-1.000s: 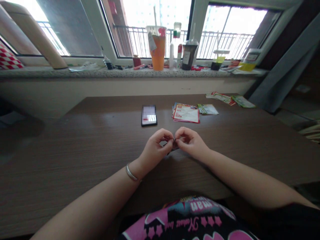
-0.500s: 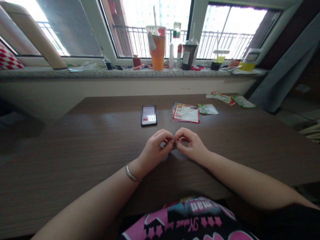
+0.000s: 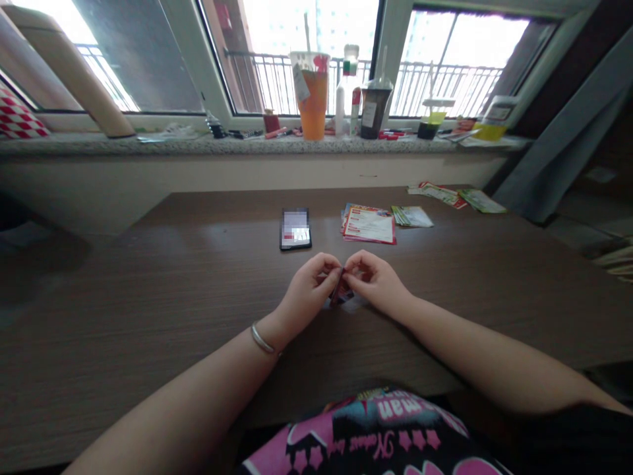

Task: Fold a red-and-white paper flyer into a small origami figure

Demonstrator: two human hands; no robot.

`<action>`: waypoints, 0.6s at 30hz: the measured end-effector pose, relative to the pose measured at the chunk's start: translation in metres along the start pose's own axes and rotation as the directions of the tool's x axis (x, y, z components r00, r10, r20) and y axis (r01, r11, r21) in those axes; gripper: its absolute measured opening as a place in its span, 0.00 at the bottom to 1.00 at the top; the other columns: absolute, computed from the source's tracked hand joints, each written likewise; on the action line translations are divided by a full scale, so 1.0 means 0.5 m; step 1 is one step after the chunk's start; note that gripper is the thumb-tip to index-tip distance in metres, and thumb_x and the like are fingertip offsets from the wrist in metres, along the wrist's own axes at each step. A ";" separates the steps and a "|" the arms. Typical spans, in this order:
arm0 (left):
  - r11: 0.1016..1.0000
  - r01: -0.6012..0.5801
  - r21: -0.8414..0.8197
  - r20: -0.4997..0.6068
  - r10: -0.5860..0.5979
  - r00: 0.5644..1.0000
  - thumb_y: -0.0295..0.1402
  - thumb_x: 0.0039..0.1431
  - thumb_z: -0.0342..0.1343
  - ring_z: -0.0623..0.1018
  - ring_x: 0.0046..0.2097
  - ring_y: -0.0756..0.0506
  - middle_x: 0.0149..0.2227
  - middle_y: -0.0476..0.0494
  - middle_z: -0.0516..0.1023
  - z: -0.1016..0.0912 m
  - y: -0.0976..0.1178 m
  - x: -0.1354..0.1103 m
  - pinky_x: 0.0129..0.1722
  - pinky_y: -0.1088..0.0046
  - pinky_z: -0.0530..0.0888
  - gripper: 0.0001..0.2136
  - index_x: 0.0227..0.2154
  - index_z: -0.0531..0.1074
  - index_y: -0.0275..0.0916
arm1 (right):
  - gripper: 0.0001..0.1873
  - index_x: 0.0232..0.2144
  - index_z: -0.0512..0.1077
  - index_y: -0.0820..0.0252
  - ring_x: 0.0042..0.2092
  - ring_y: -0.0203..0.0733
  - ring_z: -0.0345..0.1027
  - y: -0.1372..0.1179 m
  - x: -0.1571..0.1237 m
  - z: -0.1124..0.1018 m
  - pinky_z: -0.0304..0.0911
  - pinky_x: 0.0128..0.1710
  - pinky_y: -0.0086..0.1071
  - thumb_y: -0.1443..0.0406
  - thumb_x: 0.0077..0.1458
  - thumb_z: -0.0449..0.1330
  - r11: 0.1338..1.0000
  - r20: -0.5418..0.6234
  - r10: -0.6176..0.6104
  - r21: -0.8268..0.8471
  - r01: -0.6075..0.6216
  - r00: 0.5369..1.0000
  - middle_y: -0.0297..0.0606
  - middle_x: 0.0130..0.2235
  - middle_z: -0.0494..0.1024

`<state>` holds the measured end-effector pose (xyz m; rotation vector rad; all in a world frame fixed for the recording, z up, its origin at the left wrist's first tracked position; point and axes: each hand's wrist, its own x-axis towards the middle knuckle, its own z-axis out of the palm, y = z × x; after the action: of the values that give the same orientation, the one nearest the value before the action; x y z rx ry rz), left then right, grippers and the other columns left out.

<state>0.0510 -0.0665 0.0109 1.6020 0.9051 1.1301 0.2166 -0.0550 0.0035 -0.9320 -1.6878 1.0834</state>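
My left hand (image 3: 309,290) and my right hand (image 3: 376,280) meet fingertip to fingertip over the middle of the brown wooden table (image 3: 148,290). Both pinch a small folded piece of printed paper (image 3: 340,290), reddish with white edges, held just above the tabletop. Most of it is hidden behind my fingers. A silver bangle (image 3: 261,340) circles my left wrist.
A black phone (image 3: 295,229) with a lit screen lies beyond my hands. Red-and-white leaflets (image 3: 368,224) and more printed papers (image 3: 412,216) lie to its right, others (image 3: 455,196) near the far right corner. The windowsill holds an orange drink cup (image 3: 312,95), bottles and a dark cup (image 3: 372,109).
The paper has turned up between my fingertips, so its reddish side now shows. My hands stay in the same spot, with fingers shifting slightly.
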 end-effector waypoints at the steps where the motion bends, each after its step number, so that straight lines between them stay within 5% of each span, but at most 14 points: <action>1: 1.000 0.006 -0.028 -0.005 -0.007 1.000 0.34 0.59 0.53 0.74 0.26 0.52 0.26 0.52 0.71 0.000 -0.005 0.002 0.25 0.79 0.71 0.05 0.34 0.65 0.38 | 0.07 0.31 0.67 0.58 0.27 0.33 0.68 0.002 0.001 0.000 0.63 0.25 0.27 0.64 0.49 0.62 1.000 0.004 0.019 0.016 -0.019 1.000 0.29 0.27 0.72; 9: 0.994 0.057 -0.097 -0.053 -0.063 0.997 0.35 0.54 0.59 0.76 0.28 0.51 0.28 0.50 0.74 -0.005 -0.028 0.012 0.29 0.77 0.73 0.09 0.32 0.67 0.36 | 0.11 0.31 0.67 0.58 0.33 0.36 0.70 0.016 0.012 -0.001 0.64 0.27 0.27 0.62 0.45 0.64 0.998 -0.055 0.059 -0.025 -0.060 0.997 0.33 0.32 0.73; 18: 0.989 0.126 -0.083 -0.074 -0.132 0.988 0.38 0.54 0.59 0.75 0.25 0.51 0.25 0.49 0.76 -0.005 -0.025 0.011 0.24 0.78 0.71 0.11 0.32 0.71 0.35 | 0.12 0.31 0.63 0.57 0.25 0.32 0.64 0.034 0.014 0.001 0.60 0.27 0.28 0.61 0.47 0.63 0.997 -0.034 0.079 0.007 -0.078 0.996 0.26 0.24 0.69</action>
<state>0.0495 -0.0571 0.0006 1.4229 0.9899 1.1310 0.2161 -0.0429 -0.0105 -1.0153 -1.6311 1.1170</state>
